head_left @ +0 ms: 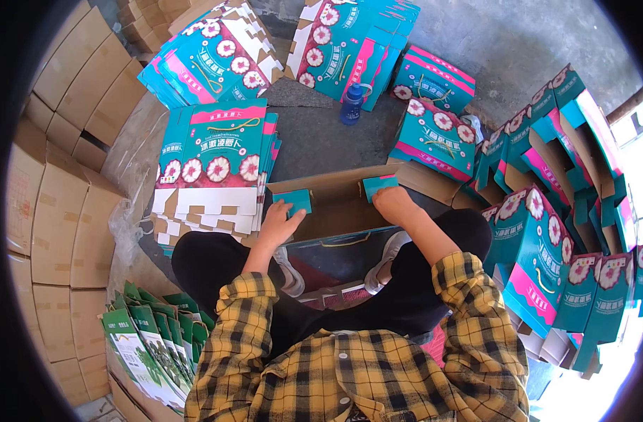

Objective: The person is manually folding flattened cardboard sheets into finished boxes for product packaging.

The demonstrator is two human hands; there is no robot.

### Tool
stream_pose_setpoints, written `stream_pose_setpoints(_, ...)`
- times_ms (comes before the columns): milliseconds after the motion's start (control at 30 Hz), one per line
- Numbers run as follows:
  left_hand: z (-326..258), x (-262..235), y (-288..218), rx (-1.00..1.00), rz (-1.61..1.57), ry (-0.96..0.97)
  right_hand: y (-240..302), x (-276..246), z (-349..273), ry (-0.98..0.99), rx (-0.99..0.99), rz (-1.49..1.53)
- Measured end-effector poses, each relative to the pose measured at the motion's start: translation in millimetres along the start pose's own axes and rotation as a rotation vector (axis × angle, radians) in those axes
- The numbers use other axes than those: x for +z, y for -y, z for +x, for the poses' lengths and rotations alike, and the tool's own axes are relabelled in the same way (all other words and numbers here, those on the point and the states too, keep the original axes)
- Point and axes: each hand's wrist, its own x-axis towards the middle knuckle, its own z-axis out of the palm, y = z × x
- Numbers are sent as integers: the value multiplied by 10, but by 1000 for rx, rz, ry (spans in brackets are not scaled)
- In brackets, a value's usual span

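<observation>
Probably a packing workshop — flat teal cartons (219, 151) and brown boxes (61, 211) stacked on concrete.

Grey concrete floor (518, 42), sunlit at right; stacked brown cartons (61, 176) left.

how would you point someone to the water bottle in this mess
Start from the box that both hands press flat, then look straight up to the bare grey floor beyond it. The bottle stands there, dark blue, the only round upright thing among flat teal cartons.

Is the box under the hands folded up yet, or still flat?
Partly folded: the box shows its brown inside, with both teal end flaps raised under the left hand and right hand.
</observation>
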Motion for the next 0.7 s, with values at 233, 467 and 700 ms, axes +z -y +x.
stream_pose_setpoints(233,18,21,10,-25,27,25,-1,-43,107,241,181,-66)
stream_pose_setpoints(467,12,59,26,-12,-19,-88,-79,213,39,208,274,23)
stream_pose_setpoints(700,37,35,-151,-45,29,-31,-615,481,69,74,407,395)
